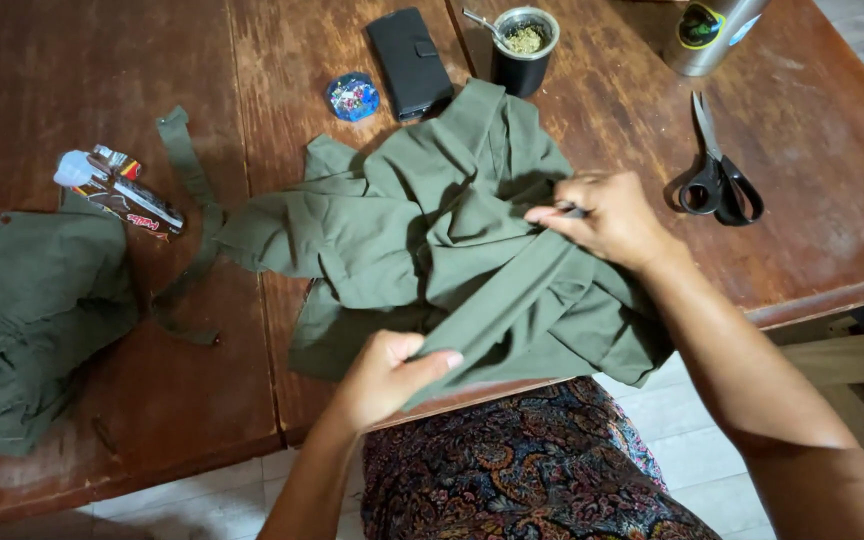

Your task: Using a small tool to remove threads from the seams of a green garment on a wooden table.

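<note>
**Olive strip held taut over the garment**

Left hand [387, 375] pinches the near end of a folded olive fabric strip [497, 305], grip closed on it. Right hand [607, 218] pinches the far end together with a small dark tool [574, 212]. Strip runs diagonally above the olive garment [422, 225] on the wooden bench [802, 150].

Risk: the fold could slip open if either pinch loosens; the tool tip sits close to the fingers.

Hard to make out: what the tool is; how strip joins garment. Scissors [717, 180] lie well apart, right. Second olive piece [27, 320] cut off at left edge.
</note>
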